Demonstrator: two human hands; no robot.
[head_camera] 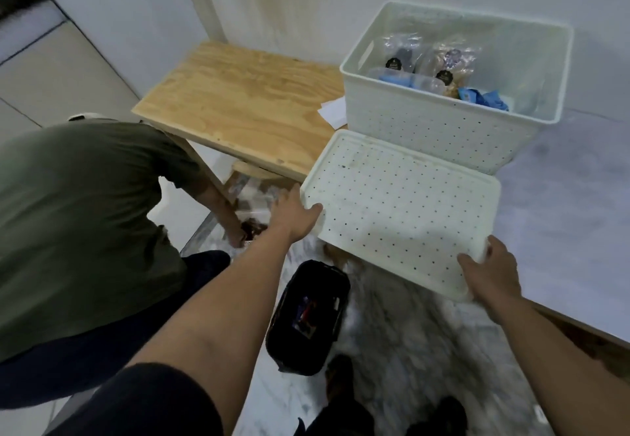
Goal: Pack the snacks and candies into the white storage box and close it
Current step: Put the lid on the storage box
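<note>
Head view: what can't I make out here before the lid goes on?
- White storage box: its near wall hides the floor and lower contents.
- Snack bags: labels too small to read.
- Lid, held by left hand and right hand: underside hidden.
- Black bag on the floor: contents blurred.

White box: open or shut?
Open. The white box has no top on; packets show inside. Both hands hold the lid in front of it.

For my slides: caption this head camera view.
Both hands, left hand and right hand, hold the lid before the open, packed box.
</note>
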